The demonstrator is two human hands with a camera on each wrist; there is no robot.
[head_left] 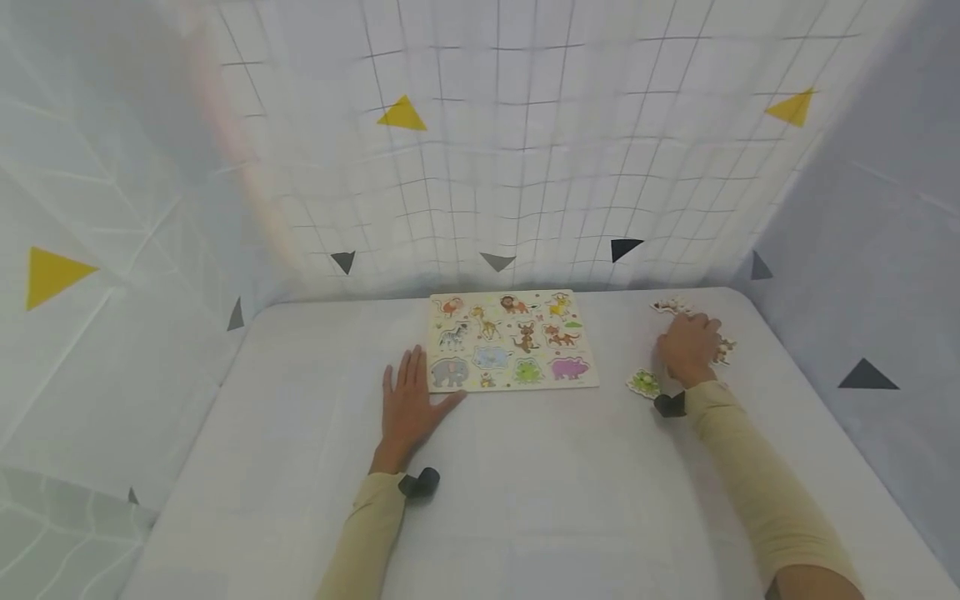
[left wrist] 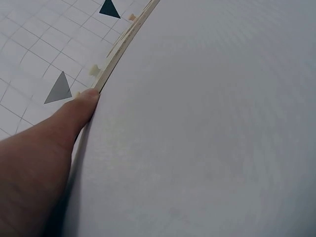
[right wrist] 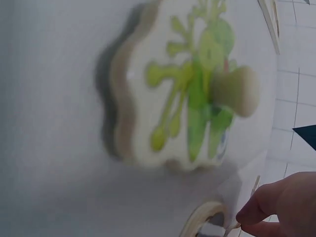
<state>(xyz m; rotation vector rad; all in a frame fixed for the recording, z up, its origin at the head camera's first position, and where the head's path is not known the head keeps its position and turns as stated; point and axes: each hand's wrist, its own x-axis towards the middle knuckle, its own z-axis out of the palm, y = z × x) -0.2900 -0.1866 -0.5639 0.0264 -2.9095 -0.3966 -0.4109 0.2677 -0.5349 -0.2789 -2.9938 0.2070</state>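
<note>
A wooden puzzle board (head_left: 512, 343) with animal pictures lies flat towards the back of the table. My left hand (head_left: 408, 404) rests spread at its near left corner, with the thumb (left wrist: 88, 98) against the front edge. To the right of the board, my right hand (head_left: 688, 346) reaches down among loose puzzle pieces. Its thumb and finger meet at the pale edge of a puzzle piece (right wrist: 201, 220), pinching it; the palm hides much of this in the head view. A green frog piece (head_left: 643, 383) with a round knob (right wrist: 242, 91) lies beside that wrist.
A black-and-white animal piece (head_left: 671, 305) lies beyond my right hand, and a brown animal piece (head_left: 723, 350) to its right. Small knobs (left wrist: 95, 70) stand up from the board. A white grid-patterned curtain (head_left: 517, 167) hangs behind the table (head_left: 525, 483).
</note>
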